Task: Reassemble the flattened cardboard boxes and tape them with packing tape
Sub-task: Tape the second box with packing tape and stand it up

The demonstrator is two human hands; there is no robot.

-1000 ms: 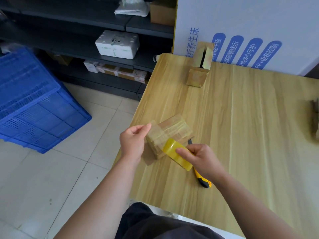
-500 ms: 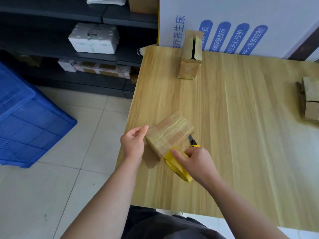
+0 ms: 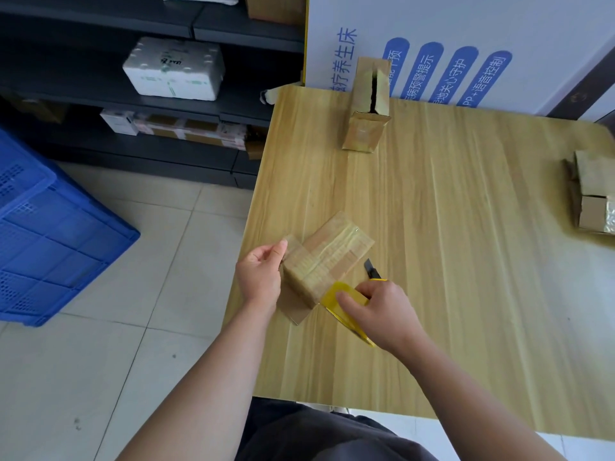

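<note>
A small cardboard box (image 3: 327,257), wrapped in shiny clear tape, rests near the left front of the wooden table (image 3: 466,261). My left hand (image 3: 261,276) grips its left end, thumb on top. My right hand (image 3: 379,312) holds a yellow roll of packing tape (image 3: 342,296) against the box's near corner, with a strip running onto the box. A brown flap sticks out below the box. A utility knife (image 3: 371,268) lies just behind my right hand, mostly hidden by it.
A tall, opened cardboard box (image 3: 367,108) stands at the table's back against a white printed board (image 3: 449,44). More small boxes (image 3: 592,194) sit at the right edge. A blue crate (image 3: 50,234) and dark shelves (image 3: 149,104) stand on the left.
My right hand has drawn the tape roll down from the box's top to its near corner. The box now lies flatter on the table, and the view has shifted.
</note>
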